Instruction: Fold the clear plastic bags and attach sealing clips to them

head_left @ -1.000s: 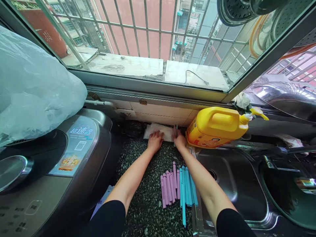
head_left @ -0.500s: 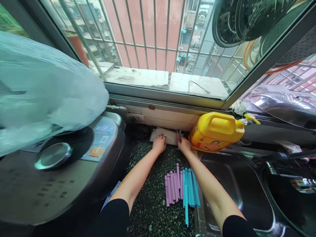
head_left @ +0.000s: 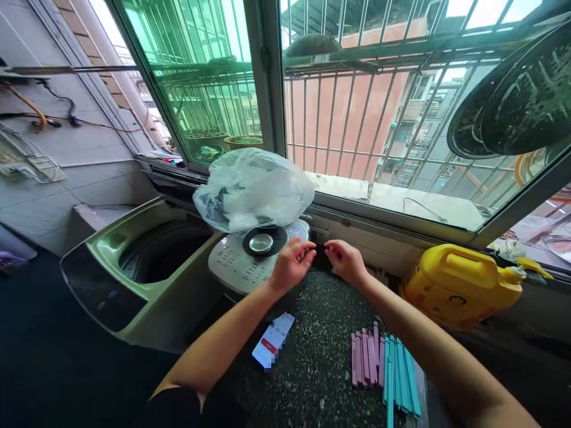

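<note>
Head view: left hand (head_left: 292, 261) and right hand (head_left: 348, 260), earlier down at the counter (head_left: 321, 315), now raised, fingertips pinching a thin dark thing (head_left: 322, 246). Purple clips (head_left: 368, 358) and blue clips (head_left: 400, 375) still lie there.

This looks like a home kitchen that also holds laundry gear. A countertop cooker (head_left: 236, 261) with a round lid knob sits on a dark speckled counter (head_left: 316, 333). Left of the cooker stands an open top-loading washing machine (head_left: 104, 297); farther left is a tiled wall (head_left: 100, 142). Behind the cooker, a window (head_left: 214, 77) faces metal bars, potted plants (head_left: 244, 141) and nearby buildings (head_left: 343, 113).
</note>
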Demonstrator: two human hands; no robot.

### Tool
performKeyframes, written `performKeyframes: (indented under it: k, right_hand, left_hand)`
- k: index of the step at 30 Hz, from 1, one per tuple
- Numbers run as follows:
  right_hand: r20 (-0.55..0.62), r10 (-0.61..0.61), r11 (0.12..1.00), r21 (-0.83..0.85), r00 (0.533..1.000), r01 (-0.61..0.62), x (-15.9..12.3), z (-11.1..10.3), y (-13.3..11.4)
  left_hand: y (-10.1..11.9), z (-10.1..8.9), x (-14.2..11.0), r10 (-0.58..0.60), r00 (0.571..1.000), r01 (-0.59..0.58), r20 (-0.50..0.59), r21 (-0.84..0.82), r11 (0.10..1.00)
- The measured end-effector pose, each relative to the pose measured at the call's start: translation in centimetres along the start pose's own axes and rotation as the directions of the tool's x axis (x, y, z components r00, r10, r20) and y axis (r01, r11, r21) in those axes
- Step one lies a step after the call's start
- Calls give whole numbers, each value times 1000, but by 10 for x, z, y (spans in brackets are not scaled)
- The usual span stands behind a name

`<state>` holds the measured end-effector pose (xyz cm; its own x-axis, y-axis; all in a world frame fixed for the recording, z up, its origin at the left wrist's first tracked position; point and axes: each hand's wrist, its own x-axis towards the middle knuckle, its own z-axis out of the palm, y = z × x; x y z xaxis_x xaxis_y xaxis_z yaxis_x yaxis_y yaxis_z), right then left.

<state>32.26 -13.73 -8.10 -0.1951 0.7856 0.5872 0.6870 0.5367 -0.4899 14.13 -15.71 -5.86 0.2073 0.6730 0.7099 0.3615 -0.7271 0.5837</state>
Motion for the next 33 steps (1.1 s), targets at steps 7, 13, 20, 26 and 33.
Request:
performKeyframes:
  k: [7, 13, 20, 26, 33]
  right_hand:
    - [166, -25, 973, -223, 986, 63, 91, 27, -73]
    - [336, 61, 962, -272, 940, 35, 132, 84, -110]
    - [281, 170, 957, -278, 944, -89, 155, 137, -120]
    - [144, 82, 986, -153, 986, -59, 140, 118, -121]
    - [-97, -14, 983, 181, 995, 32, 90, 51, -121]
  left_hand:
    - [-70, -108, 6, -190, 966, 242, -173, 366, 899]
    - [-108, -144, 13, -244, 950, 310, -194, 506, 805]
    - [-125, -150, 29, -110, 983, 167, -148, 470, 867]
    - [-128, -169, 31, -20, 957, 140, -288, 402, 905]
    - [-68, -134, 23, 182, 962, -118, -204, 291, 950]
